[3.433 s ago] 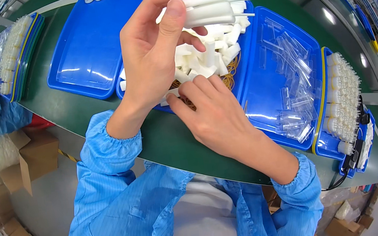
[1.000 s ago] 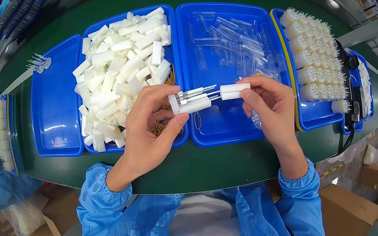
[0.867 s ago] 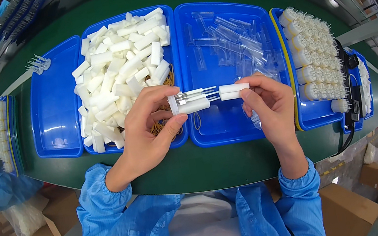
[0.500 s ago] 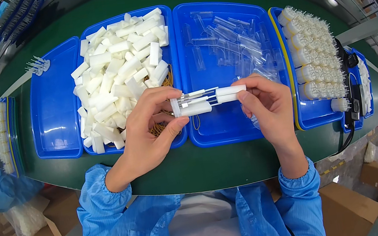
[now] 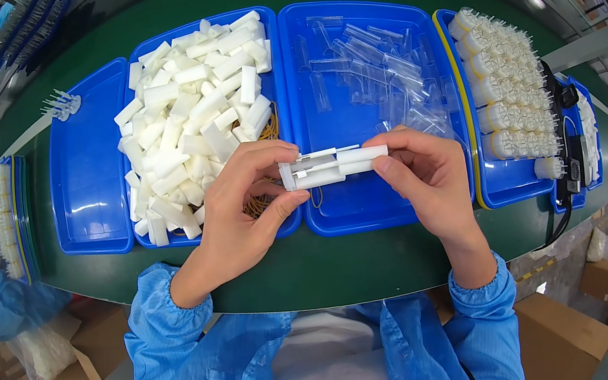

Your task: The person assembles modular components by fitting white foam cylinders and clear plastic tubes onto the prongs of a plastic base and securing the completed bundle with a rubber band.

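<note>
My left hand [image 5: 242, 208] grips the round, clear-white base of a small assembly [image 5: 310, 179] between thumb and fingers. The piece lies on its side, with thin rods and white foam blocks running rightward from the base. Pinched in my right hand [image 5: 435, 180] is a white foam block [image 5: 361, 159]. Its left end meets the assembly's rods, alongside the blocks there. Both hands hover over the blue trays, and my fingers hide part of the base and the block's right end.
Behind my left hand, a blue tray [image 5: 274, 76] holds heaped white foam blocks [image 5: 192, 128] and brown rubber bands [image 5: 259, 206]. A second tray [image 5: 355, 214] holds clear plastic tubes [image 5: 379, 61]. Rows of white pin-topped pieces [image 5: 503, 93] fill the right tray. Pin pieces [image 5: 62, 105] stand far left.
My right hand has moved slightly left with the foam block. The block has slid along the rods toward the base, and the bare rod gap has closed.
</note>
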A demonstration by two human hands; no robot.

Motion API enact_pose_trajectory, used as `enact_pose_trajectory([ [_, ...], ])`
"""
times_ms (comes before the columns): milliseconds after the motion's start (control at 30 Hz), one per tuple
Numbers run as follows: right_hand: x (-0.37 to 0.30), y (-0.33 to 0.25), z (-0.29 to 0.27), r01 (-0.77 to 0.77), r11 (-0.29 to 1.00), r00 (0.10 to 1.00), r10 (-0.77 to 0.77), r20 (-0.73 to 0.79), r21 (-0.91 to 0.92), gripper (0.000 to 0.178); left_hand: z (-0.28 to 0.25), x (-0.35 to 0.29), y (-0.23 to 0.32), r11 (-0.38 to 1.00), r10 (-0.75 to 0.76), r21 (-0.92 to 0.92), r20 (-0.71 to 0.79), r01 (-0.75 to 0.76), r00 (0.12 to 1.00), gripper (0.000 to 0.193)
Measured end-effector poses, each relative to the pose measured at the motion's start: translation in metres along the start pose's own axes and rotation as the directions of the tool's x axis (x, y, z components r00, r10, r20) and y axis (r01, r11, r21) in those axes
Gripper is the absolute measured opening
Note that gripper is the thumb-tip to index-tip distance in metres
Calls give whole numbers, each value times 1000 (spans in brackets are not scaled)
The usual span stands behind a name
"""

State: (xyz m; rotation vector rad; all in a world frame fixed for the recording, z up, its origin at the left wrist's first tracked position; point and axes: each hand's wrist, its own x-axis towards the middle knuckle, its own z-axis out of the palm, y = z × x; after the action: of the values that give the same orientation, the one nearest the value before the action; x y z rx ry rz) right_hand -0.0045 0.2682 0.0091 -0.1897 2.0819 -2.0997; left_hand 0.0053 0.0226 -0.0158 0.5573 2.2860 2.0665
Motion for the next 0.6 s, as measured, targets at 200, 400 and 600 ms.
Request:
enact_pose_trajectory([
  [200,-1,0,-3,1,1000,1000,-1,28,9,19,0,0,1,1000,-6,16,-1,6,1000,38],
  [400,-3,1,4,35,997,997,-30,69,-72,21,-1,0,3,996,23,83,33,-26,999,37],
  [600,-12,0,19,85,964,989,-113,-100,-250,26,-2,0,5,988,21,150,51,-28,999,41],
])
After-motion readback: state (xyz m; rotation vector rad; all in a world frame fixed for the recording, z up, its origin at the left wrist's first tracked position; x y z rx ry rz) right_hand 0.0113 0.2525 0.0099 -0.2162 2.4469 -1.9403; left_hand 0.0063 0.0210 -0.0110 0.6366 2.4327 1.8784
